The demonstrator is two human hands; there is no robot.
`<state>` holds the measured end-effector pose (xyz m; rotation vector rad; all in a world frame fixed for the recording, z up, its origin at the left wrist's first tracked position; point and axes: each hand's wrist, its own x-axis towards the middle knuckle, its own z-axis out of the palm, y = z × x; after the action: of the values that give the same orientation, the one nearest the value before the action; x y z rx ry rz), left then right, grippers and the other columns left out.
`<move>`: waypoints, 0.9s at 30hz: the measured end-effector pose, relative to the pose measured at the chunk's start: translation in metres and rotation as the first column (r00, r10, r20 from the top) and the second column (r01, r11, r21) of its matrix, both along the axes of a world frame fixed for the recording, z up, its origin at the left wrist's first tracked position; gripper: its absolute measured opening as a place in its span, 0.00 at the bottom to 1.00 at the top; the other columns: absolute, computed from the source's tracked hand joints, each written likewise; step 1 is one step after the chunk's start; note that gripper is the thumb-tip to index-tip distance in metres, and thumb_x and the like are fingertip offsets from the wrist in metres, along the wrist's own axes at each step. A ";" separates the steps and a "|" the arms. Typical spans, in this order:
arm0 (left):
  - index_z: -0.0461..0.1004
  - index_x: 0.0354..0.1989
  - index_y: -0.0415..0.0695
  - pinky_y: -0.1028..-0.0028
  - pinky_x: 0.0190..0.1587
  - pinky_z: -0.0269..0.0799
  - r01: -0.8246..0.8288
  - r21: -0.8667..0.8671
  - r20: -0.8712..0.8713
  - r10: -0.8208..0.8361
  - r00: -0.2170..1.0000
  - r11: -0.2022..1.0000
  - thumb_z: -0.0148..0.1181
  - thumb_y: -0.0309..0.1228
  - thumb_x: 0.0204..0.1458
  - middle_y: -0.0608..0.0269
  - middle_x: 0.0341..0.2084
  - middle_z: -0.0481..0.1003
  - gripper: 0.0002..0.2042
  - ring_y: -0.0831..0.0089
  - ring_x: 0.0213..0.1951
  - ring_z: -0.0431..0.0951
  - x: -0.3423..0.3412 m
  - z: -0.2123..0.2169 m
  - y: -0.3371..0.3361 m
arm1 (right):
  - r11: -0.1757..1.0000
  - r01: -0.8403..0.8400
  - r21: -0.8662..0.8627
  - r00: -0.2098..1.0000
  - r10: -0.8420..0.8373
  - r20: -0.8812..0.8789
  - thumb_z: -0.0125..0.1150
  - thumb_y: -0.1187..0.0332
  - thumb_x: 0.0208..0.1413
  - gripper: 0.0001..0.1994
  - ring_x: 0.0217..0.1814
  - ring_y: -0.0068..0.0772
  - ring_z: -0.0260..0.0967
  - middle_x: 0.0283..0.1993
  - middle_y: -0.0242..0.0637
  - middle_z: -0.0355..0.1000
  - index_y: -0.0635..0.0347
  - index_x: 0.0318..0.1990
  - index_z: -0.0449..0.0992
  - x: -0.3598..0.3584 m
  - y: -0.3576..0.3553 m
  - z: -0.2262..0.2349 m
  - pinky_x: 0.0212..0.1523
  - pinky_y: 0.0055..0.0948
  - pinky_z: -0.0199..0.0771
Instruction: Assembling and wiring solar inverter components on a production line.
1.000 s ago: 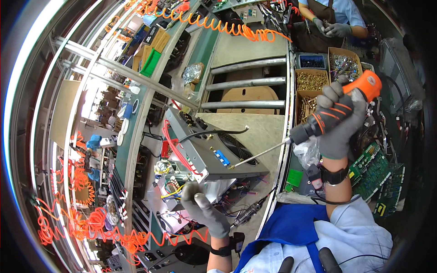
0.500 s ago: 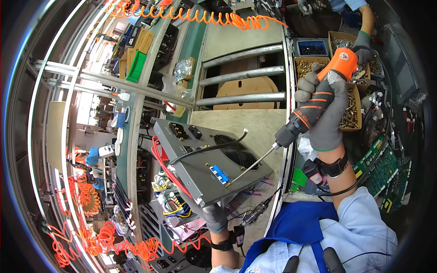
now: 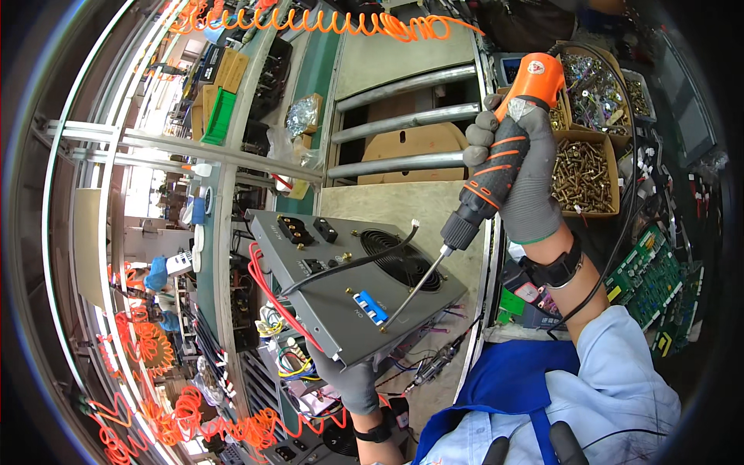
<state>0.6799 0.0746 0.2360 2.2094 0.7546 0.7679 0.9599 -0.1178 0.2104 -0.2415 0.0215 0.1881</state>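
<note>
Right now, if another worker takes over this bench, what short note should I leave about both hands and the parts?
Right hand, gloved, grips the orange and black electric screwdriver; its long bit slants down to the lower edge of the grey panel.
Left hand, gloved, holds that panel from below, tilted up over the bench.
On the panel: round fan grille, blue connector, black cable. Screw boxes sit behind the right hand.
Done and left: I cannot tell which screws are already in.
</note>
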 end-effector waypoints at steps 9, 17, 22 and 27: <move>0.56 0.63 0.32 0.67 0.56 0.65 -0.028 0.011 -0.028 0.029 0.999 1.000 0.76 0.46 0.40 0.54 0.52 0.69 0.47 0.66 0.52 0.70 -0.017 -0.018 0.006 | 0.999 -0.018 0.048 1.000 0.017 0.010 0.56 0.58 0.55 0.17 0.27 0.23 0.65 0.30 0.32 0.65 0.60 0.45 0.65 0.004 0.007 -0.001 0.27 0.24 0.73; 0.56 0.63 0.34 0.67 0.56 0.65 0.005 -0.018 -0.025 -0.006 1.000 1.000 0.75 0.49 0.40 0.55 0.53 0.68 0.47 0.66 0.53 0.69 -0.015 -0.012 0.007 | 0.982 -0.101 0.160 0.993 0.089 0.081 0.55 0.57 0.54 0.19 0.27 0.27 0.69 0.29 0.34 0.66 0.61 0.45 0.65 0.010 0.006 -0.013 0.27 0.28 0.77; 0.63 0.56 0.37 0.69 0.50 0.69 0.026 -0.034 -0.129 -0.030 0.991 0.999 0.73 0.46 0.42 0.60 0.45 0.71 0.37 0.71 0.46 0.72 -0.021 -0.015 0.024 | 0.901 -0.169 0.399 0.976 0.098 0.193 0.58 0.57 0.53 0.19 0.31 0.26 0.65 0.31 0.32 0.63 0.60 0.45 0.64 0.027 -0.002 -0.024 0.32 0.25 0.74; 0.68 0.48 0.38 0.73 0.39 0.70 0.077 -0.157 -0.098 -0.093 0.991 0.985 0.70 0.43 0.47 0.65 0.36 0.74 0.27 0.74 0.36 0.73 -0.034 -0.032 0.051 | 0.977 0.022 0.212 1.000 -0.019 -0.014 0.58 0.57 0.55 0.19 0.30 0.25 0.65 0.32 0.34 0.64 0.61 0.46 0.64 0.030 0.019 -0.029 0.30 0.26 0.74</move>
<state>0.6459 0.1251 0.2038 2.1411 0.7397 0.5372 0.9898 -0.0988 0.1816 -0.0267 0.0154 0.1700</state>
